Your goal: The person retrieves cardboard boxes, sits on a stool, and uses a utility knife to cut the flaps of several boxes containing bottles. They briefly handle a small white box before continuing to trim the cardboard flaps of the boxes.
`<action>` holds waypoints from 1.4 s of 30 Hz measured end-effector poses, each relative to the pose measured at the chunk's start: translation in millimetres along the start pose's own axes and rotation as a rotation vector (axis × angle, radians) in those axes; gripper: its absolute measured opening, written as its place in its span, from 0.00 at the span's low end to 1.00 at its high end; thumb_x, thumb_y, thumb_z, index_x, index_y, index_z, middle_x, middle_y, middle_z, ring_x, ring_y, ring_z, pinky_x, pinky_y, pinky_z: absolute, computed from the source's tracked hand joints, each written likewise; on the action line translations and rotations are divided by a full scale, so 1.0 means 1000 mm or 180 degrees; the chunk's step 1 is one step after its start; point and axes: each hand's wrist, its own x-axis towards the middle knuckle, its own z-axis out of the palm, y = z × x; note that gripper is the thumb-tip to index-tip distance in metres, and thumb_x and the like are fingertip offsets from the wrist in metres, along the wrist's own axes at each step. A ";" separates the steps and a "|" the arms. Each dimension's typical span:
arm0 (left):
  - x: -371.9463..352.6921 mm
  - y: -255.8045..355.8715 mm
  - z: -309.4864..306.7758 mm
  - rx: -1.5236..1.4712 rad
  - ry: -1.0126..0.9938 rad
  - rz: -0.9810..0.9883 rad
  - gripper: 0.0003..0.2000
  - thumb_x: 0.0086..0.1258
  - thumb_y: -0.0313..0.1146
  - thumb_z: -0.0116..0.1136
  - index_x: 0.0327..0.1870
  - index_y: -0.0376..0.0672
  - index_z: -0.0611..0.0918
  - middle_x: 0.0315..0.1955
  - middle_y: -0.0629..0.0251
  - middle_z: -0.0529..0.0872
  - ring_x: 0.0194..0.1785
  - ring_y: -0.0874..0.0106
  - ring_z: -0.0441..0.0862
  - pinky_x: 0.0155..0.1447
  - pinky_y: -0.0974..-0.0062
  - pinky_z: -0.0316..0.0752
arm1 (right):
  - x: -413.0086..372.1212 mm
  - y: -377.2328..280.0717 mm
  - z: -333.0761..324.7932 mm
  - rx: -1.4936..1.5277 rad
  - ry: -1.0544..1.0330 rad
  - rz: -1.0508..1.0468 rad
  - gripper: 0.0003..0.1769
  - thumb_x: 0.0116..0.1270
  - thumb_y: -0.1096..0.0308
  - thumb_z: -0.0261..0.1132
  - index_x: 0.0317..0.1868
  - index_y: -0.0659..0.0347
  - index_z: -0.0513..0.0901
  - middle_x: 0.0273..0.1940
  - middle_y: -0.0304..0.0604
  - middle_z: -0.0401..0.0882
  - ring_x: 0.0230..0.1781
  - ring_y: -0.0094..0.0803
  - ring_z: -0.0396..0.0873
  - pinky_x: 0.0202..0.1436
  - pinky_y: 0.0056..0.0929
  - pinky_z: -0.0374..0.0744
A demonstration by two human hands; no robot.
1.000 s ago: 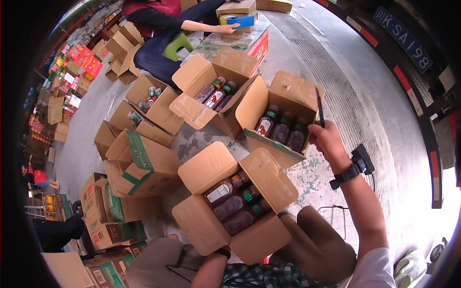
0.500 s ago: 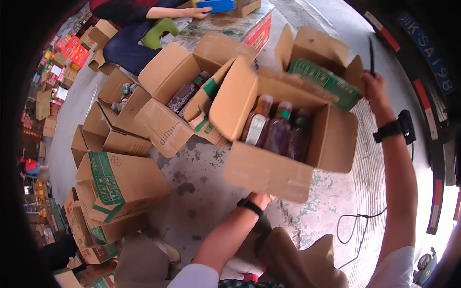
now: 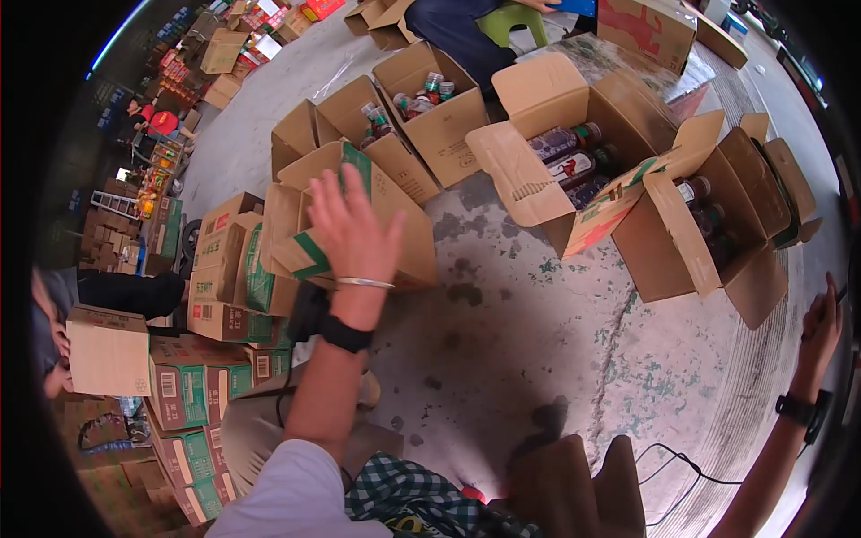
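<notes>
Green-striped carton [image 3: 414,247] lies just behind the spread left hand [image 3: 354,235]

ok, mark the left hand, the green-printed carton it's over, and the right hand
left hand [image 3: 354,231], head view, back of the hand.
green-printed carton [image 3: 408,235], head view, plain brown panel right of the hand.
right hand [image 3: 821,330], head view, back of the hand, near the right edge.

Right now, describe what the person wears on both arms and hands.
The left hand is bare. A thin silver bangle rings its wrist, a black wristband sits just below, and a white short sleeve covers the upper arm. The right hand is bare too, with a black wrist strap carrying a small black device. No sleeve shows there.
</notes>
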 end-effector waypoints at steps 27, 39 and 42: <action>-0.117 -0.019 -0.159 -0.1496 -0.2248 0.3700 0.10 0.57 0.37 0.64 0.35 0.42 0.83 0.27 0.64 0.81 0.36 0.65 0.77 0.47 0.68 0.71 | -0.351 -0.142 0.081 -0.0985 -0.3235 0.0410 0.10 0.73 0.71 0.55 0.50 0.64 0.77 0.27 0.46 0.76 0.26 0.30 0.77 0.34 0.30 0.76; -0.120 0.040 -0.153 -0.0897 -0.3840 0.3354 0.44 0.56 0.61 0.63 0.68 0.38 0.68 0.65 0.46 0.70 0.65 0.52 0.70 0.67 0.61 0.66 | -0.393 -0.089 0.088 -0.1565 -0.3312 -0.2237 0.08 0.65 0.69 0.61 0.41 0.61 0.73 0.20 0.44 0.75 0.20 0.41 0.78 0.22 0.36 0.76; -0.119 0.047 -0.148 -0.0650 -0.4764 0.3376 0.46 0.57 0.60 0.63 0.71 0.37 0.62 0.69 0.43 0.63 0.69 0.48 0.65 0.71 0.61 0.62 | -0.398 -0.088 0.092 -0.1521 -0.3259 -0.2277 0.06 0.64 0.71 0.61 0.37 0.60 0.72 0.20 0.43 0.74 0.19 0.41 0.77 0.19 0.36 0.75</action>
